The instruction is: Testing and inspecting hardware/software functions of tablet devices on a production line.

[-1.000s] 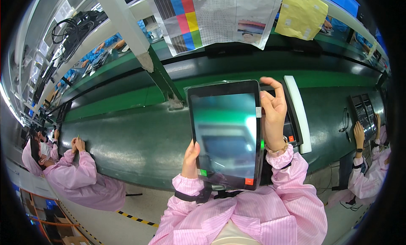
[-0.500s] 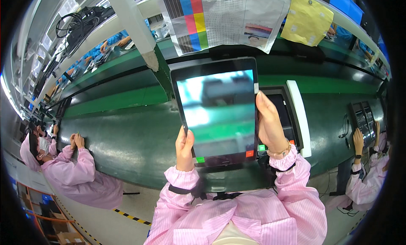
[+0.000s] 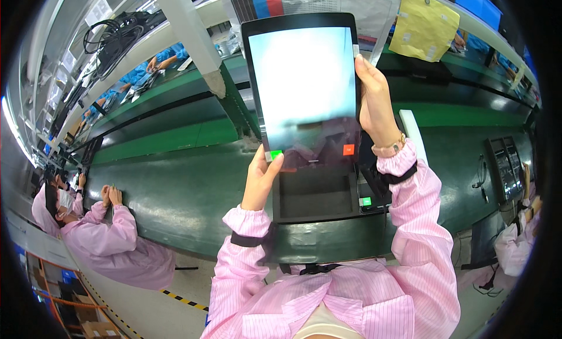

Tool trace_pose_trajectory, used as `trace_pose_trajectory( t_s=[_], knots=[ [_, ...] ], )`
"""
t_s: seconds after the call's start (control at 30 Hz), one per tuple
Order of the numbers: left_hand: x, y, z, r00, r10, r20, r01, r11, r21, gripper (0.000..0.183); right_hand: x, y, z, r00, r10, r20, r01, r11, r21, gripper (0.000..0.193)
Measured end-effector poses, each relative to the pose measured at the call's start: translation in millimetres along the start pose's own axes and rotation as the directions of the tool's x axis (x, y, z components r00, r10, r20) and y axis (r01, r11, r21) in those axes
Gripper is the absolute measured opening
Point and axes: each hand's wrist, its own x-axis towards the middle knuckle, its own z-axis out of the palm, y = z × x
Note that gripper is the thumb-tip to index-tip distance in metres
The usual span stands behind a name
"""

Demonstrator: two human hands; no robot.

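A black-framed tablet [image 3: 304, 87] is raised upright in front of me, over the bench. Its screen shows a bright, blurred picture with a green square at the lower left and a red one at the lower right. My left hand [image 3: 261, 178] pinches its lower left corner, thumb on the front by the green square. Along the upper right edge my right hand [image 3: 376, 102] grips it, the fingers partly hidden behind. Below the tablet lies a black tray [image 3: 316, 209]. Beside it, mostly covered by my right arm, another dark device [image 3: 369, 202] shows a green square.
The dark green bench [image 3: 181, 187] runs across. A white foam strip [image 3: 414, 134] stands right of my hand. Further right lie a black tray [image 3: 504, 169] and a cable [image 3: 482, 178]. A person in pink [image 3: 111, 239] works at left. Colour charts and a yellow sheet [image 3: 424, 24] hang above.
Both my hands have lifted the tablet upward, and its screen picture has turned brighter. The black tray below has come into view. The person at far right has drawn their hands back.
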Motion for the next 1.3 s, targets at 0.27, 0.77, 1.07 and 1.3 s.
trace_pose_trajectory(
  t_s=[0.27, 0.77, 1.07, 1.3],
  knots=[
    [15.6, 2.3, -2.4, 0.999, 0.043, -0.011, -0.042, 0.995, 0.094, 0.035, 26.1, 12.7, -2.3, 0.998, 0.04, 0.051, -0.041, 0.999, 0.025, 0.029],
    [10.1, -9.1, -10.4, 0.987, 0.094, -0.133, -0.054, 0.959, 0.278, 0.034, 19.4, 14.4, -7.1, 0.997, 0.049, 0.06, -0.055, 0.994, 0.098, 0.028],
    [19.2, 24.7, 16.3, 0.979, 0.085, -0.185, -0.081, 0.996, 0.028, 0.032, -26.3, 2.6, -2.9, 0.996, 0.085, 0.026, -0.085, 0.996, -0.017, 0.029],
    [33.4, 35.2, 34.5, 0.931, 0.199, -0.304, -0.161, 0.976, 0.146, 0.034, -45.9, -0.3, -8.5, 0.996, 0.048, 0.08, -0.047, 0.999, -0.019, 0.025]
  ],
)
